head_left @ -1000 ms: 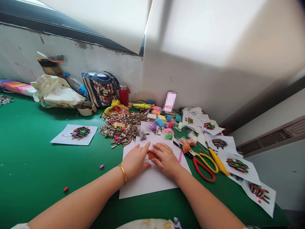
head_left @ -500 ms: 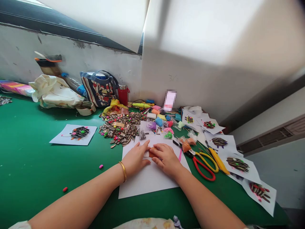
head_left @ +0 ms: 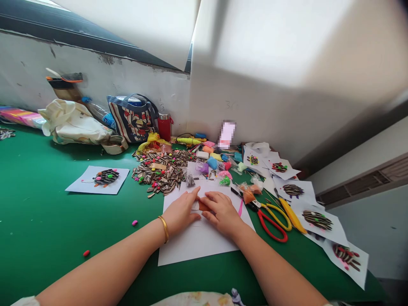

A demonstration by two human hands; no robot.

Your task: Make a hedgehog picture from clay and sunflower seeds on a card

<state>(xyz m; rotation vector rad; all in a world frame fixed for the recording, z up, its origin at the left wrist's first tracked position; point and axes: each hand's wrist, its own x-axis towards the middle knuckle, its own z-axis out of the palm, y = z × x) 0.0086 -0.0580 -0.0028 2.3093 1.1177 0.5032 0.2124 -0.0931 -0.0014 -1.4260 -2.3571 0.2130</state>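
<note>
A flat brown piece of modelling clay (head_left: 204, 206) lies on a white sheet of paper (head_left: 197, 246). My right hand (head_left: 225, 214) bends over it, fingers and thumb pressed around its edge. At the clay's other side my left hand (head_left: 181, 213) rests on the paper, fingers stretched out and thumb apart, holding nothing visible. Its fingertips almost meet those of the right hand. The clay's far part is hidden by my fingers. A pink plastic tool (head_left: 240, 208) sits beside my right hand.
Right of the paper are scissors (head_left: 274, 223), a yellow utility knife (head_left: 291, 214) and several seed-and-clay hedgehog cards (head_left: 318, 220). Behind lie a heap of striped seeds (head_left: 168, 165) and bagged coloured clay (head_left: 212, 162). Another hedgehog card (head_left: 98, 180) is at left.
My right fingers have shifted very slightly over the brown clay, so a bit more of it shows. Otherwise the hands stay where they were.
</note>
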